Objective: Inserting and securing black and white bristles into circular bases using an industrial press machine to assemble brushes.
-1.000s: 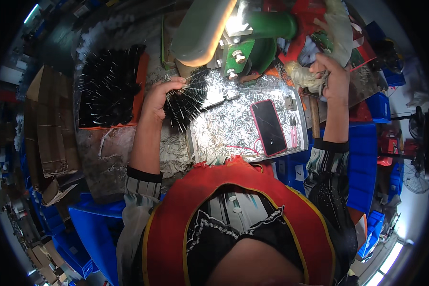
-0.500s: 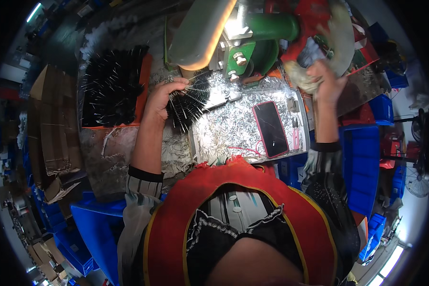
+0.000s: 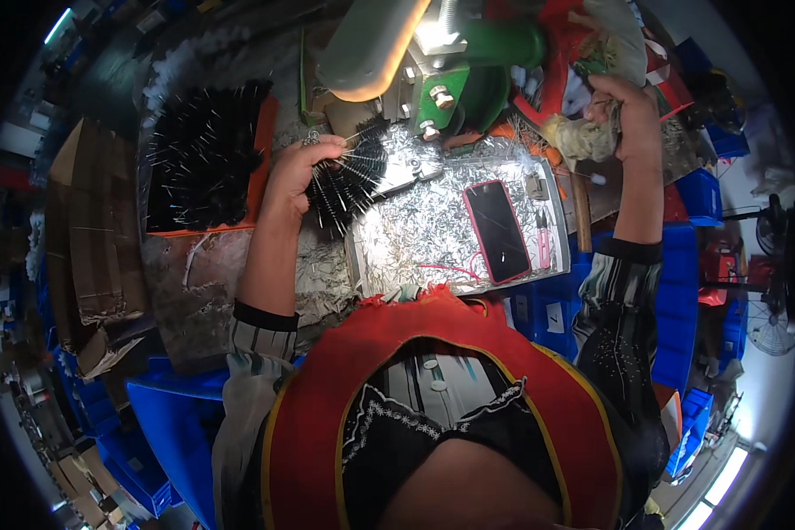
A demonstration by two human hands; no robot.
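I had the bundle of brushes (image 3: 349, 181) in clear sight, left of centre, just beyond the near metal tray (image 3: 564, 221)'s left corner. It spread like an open fan: slim black bristle rods, pale metallic stems gathered at the left and splaying toward the right, with fine dark tufts ribbing each length. Strong light from the lamp (image 3: 371, 53) picked out the stems, while the bristles stayed matt and dark.

The left hand (image 3: 293, 177) pinched the gathered stem ends between thumb and fingers. Over on the far right, I saw the right hand (image 3: 625, 115) with its fingers curled round a yellowish wrapped grip (image 3: 574, 139), beside the green machine (image 3: 442, 97); how tightly it held, I could not tell. Farther left, a heap of similar black bristles (image 3: 203, 163) filled an orange-sided box (image 3: 261, 177).
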